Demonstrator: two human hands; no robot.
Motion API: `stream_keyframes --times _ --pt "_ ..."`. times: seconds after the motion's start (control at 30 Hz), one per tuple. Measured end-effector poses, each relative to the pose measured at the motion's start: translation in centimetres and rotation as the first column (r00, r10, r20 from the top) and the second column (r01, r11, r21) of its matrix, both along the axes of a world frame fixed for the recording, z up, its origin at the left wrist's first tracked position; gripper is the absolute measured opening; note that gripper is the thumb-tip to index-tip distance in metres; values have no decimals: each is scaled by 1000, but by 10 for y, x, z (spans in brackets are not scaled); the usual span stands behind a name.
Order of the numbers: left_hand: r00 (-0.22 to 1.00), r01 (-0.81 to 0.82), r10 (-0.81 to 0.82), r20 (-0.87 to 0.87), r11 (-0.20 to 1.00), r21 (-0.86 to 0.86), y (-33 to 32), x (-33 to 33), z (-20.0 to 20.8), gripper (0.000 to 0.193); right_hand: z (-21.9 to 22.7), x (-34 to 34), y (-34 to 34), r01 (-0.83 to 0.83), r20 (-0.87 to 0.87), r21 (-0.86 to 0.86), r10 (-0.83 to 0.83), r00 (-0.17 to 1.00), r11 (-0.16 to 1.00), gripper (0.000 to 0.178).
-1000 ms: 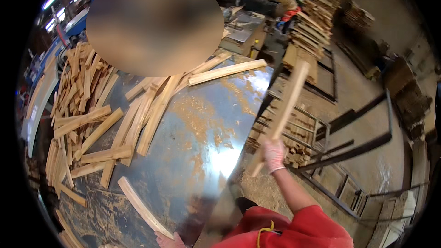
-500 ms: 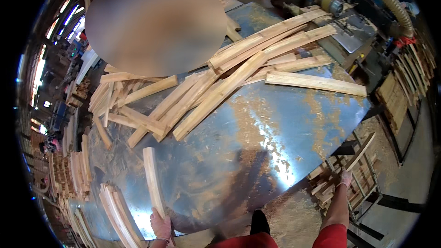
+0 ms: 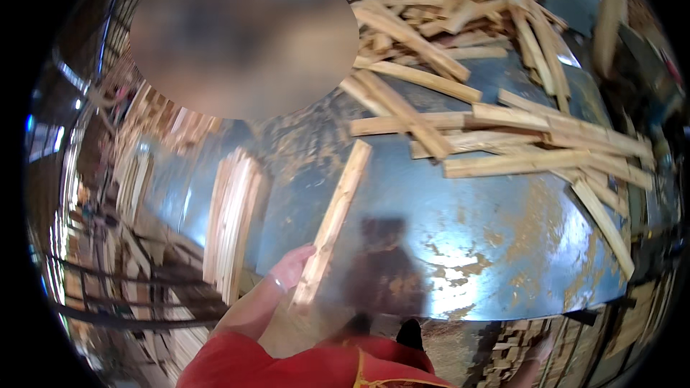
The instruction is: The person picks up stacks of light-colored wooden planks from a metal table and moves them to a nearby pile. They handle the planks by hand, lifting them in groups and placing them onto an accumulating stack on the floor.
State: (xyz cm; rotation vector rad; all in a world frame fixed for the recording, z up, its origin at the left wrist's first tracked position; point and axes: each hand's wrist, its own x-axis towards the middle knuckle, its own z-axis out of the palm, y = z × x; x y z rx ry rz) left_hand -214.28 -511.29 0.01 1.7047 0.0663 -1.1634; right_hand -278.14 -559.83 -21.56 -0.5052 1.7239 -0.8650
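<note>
Wooden slat (image 3: 333, 222) is lying lengthwise on the shiny metal table (image 3: 460, 244), running from six o'clock up toward the centre, and our left hand (image 3: 277, 289) is closing around its near end. We are seeing the table filling most of the view, dusted with sawdust (image 3: 535, 223). A heap of loose slats (image 3: 467, 65) is sprawling from twelve to three o'clock. A neat stack of slats (image 3: 231, 223) is standing at nine o'clock beyond the table edge. We are making out little of the blurred workshop at the left rim. Our right hand (image 3: 543, 348), low at five o'clock, is too dim and blurred for us to judge its state.
</note>
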Motion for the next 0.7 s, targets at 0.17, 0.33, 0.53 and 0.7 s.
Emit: stream_keyframes --times 0.17,0.33,0.53,0.7 --pt "995 -50 53 85 998 -32 40 -2 -2 46 62 71 66 -93 -433 -96 43 901 991 48" --pt "522 -25 -531 667 773 634 123 27 1 45 53 74 68 -615 -528 -300 410 743 729 27" --pt "282 -441 -680 677 534 721 249 43 -60 71 167 296 125 -432 -91 -492 448 889 756 58" --pt "226 -314 -703 674 602 734 178 32 -10 74 211 443 127 -764 -294 -482 742 602 429 48"
